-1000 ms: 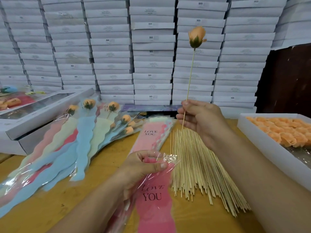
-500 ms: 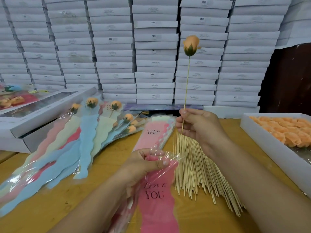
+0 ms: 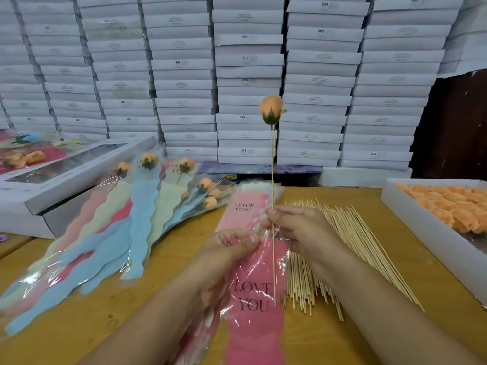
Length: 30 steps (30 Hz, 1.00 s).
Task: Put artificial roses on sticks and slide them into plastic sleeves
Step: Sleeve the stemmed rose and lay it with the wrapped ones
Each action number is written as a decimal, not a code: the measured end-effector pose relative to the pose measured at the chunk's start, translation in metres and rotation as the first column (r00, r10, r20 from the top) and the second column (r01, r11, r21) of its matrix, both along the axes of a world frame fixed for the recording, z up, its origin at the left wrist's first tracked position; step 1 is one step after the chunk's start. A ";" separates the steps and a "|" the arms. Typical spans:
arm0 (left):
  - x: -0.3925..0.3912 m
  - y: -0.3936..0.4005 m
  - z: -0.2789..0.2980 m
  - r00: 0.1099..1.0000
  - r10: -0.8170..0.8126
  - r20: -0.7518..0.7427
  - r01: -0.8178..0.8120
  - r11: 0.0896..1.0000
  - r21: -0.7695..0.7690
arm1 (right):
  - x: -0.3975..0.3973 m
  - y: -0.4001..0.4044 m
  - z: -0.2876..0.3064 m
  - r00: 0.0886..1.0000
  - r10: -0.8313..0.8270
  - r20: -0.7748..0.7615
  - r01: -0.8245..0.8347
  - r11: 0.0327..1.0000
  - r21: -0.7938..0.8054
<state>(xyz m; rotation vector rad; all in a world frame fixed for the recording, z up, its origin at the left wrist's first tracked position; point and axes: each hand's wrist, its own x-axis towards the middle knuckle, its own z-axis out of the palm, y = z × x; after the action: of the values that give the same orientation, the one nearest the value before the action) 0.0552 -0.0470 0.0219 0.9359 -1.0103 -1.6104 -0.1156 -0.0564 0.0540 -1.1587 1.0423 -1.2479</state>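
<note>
One pink sleeve (image 3: 257,285), mouth pinched by left hand (image 3: 224,255), contains lower stick (image 3: 273,180) of rose (image 3: 271,109); right hand (image 3: 297,229) pinches stick. White tray (image 3: 421,227) holds orange roses (image 3: 453,204).

Sleeved roses (image 3: 147,206) lie left on the desk (image 3: 369,325), loose sticks (image 3: 350,248) right of centre, a box of roses (image 3: 421,230) far right, stacked boxes (image 3: 250,61) behind.
</note>
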 end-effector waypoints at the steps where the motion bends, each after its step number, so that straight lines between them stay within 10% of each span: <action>1: -0.001 0.000 0.000 1.000 0.004 0.013 -0.004 1.000 0.009 | 0.000 0.000 -0.002 1.000 0.003 0.011 -0.003 1.000 0.006; 20: -0.005 0.009 0.004 0.985 -0.045 0.164 0.046 0.999 -0.004 | 0.002 0.003 -0.017 0.964 -0.006 0.267 -0.021 0.995 0.097; 30: -0.005 0.011 0.003 0.950 -0.108 0.293 0.104 0.994 0.029 | -0.004 0.012 -0.011 0.997 -0.069 0.040 0.071 0.997 -0.034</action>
<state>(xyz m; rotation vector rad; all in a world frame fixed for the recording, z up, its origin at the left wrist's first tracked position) 0.0503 -0.0355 0.0244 1.1724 -1.2742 -1.5959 -0.1198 -0.0442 0.0434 -1.1287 1.0434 -1.3434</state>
